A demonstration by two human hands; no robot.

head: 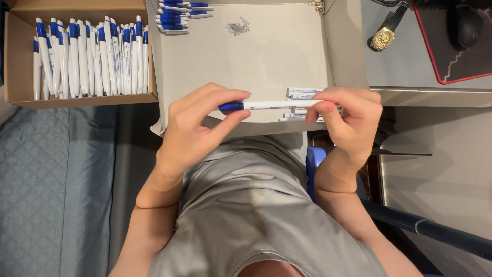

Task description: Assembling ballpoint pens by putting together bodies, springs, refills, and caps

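I hold a white pen with a blue end (271, 105) level between both hands, over a shallow grey tray (277, 56). My left hand (197, 125) pinches the blue end between thumb and fingers. My right hand (348, 120) grips the white end. Under the right hand lie a few white pen barrels (302, 93) on the tray.
A cardboard box (18, 61) at the left holds several finished white and blue pens (87, 56). More such pens (174, 18) and a small heap of springs (237, 26) lie at the tray's far side. A wristwatch (383, 37) and a mouse on a pad (464, 25) sit at right.
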